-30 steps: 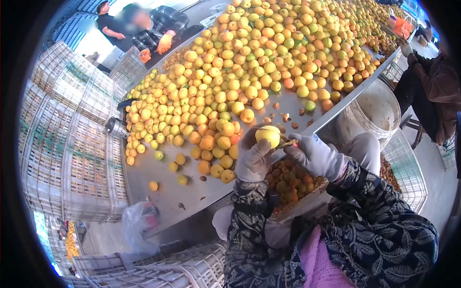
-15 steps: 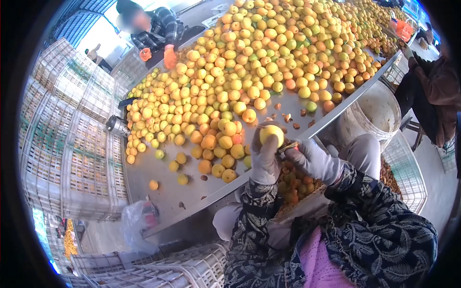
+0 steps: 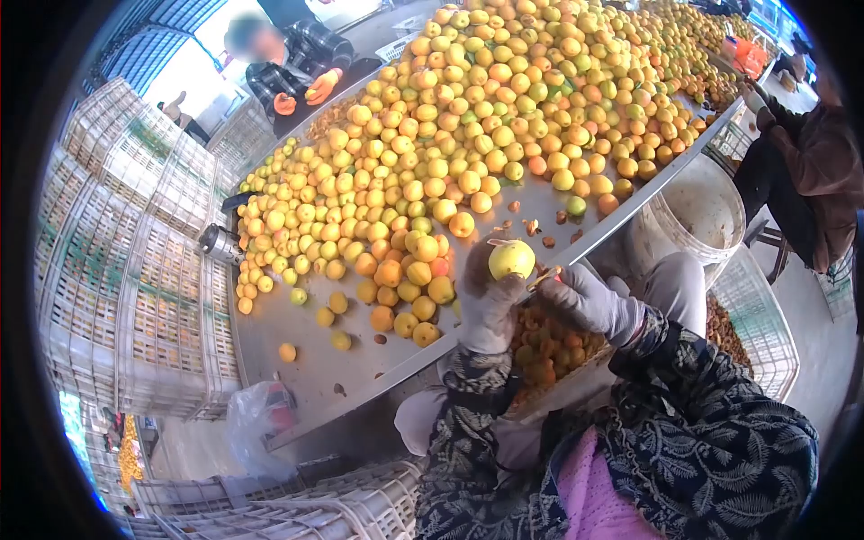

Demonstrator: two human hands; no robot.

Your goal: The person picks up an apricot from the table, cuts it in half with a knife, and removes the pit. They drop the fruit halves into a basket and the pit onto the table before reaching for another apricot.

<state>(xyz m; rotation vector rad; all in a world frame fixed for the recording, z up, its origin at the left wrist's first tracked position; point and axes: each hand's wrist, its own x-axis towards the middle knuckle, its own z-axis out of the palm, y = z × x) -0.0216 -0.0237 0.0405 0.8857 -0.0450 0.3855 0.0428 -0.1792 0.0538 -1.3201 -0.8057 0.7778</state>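
Observation:
My left hand (image 3: 490, 301), in a light glove stained dark at the fingers, is closed around a yellow apricot (image 3: 512, 259). A thin strip lifts from the top of this fruit. Close beside it, my gloved right hand (image 3: 589, 301) grips a small slim tool (image 3: 548, 275) with red and yellow on it; most of it is hidden by the fingers. Both hands are above the near edge of a metal table (image 3: 369, 369) heaped with apricots (image 3: 387, 193). Below the hands, a container holds orange fruit pieces (image 3: 553, 351).
Loose pits (image 3: 531, 227) lie on the table near its edge. A white bucket (image 3: 697, 211) stands to the right, by a crate of brown pits (image 3: 727, 333). Stacked plastic crates (image 3: 135, 279) fill the left side. Across the table a person in orange gloves (image 3: 322, 85) handles fruit; another person sits right.
My left hand has tilted the apricot, and a strip now sticks up from it. Across the table, the other person's gloved hands have lifted off the pile and come together around a fruit.

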